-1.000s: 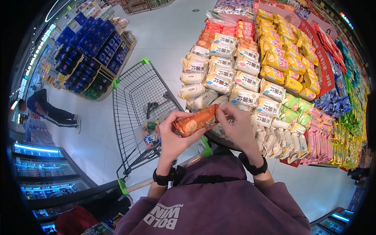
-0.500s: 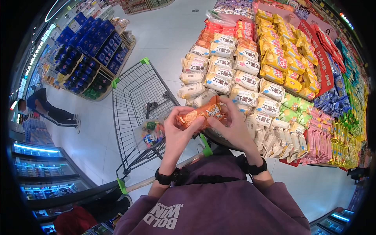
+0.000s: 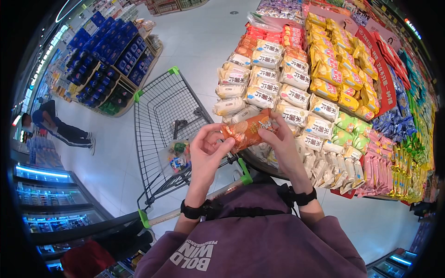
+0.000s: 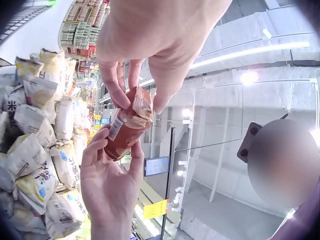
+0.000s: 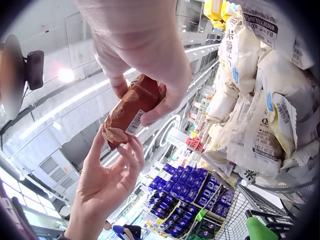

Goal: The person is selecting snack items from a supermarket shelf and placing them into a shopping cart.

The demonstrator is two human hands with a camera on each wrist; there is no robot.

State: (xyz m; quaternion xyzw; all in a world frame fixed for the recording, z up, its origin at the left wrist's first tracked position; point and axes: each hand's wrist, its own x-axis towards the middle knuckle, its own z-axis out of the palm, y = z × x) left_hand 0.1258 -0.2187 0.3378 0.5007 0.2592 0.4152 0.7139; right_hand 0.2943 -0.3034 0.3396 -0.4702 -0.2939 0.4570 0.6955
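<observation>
An orange-brown snack packet (image 3: 248, 132) with crimped ends is held up between both hands, in front of the display of white packets. My left hand (image 3: 206, 150) pinches its left end between thumb and fingers; the left wrist view shows the crimped seal (image 4: 137, 117) right at those fingertips. Gripping the other end is my right hand (image 3: 286, 150), its thumb lying across the front of the wrapper. The right wrist view shows a barcode (image 5: 135, 122) on the packet's side, and the left hand (image 5: 107, 187) below it with fingertips against the lower end.
White snack packets (image 3: 292, 113) lie stacked on a display beyond the hands, with yellow packets (image 3: 327, 69) farther right. A shopping cart (image 3: 162, 111) holding a bag of colourful items (image 3: 178, 157) stands to the left. Past it are a blue drinks display (image 3: 109, 60) and a bending person (image 3: 58, 125).
The packet has turned and shifted slightly right. My right hand has gone from pinching its right end to a fuller grip, while the left hand's hold has moved to the left end.
</observation>
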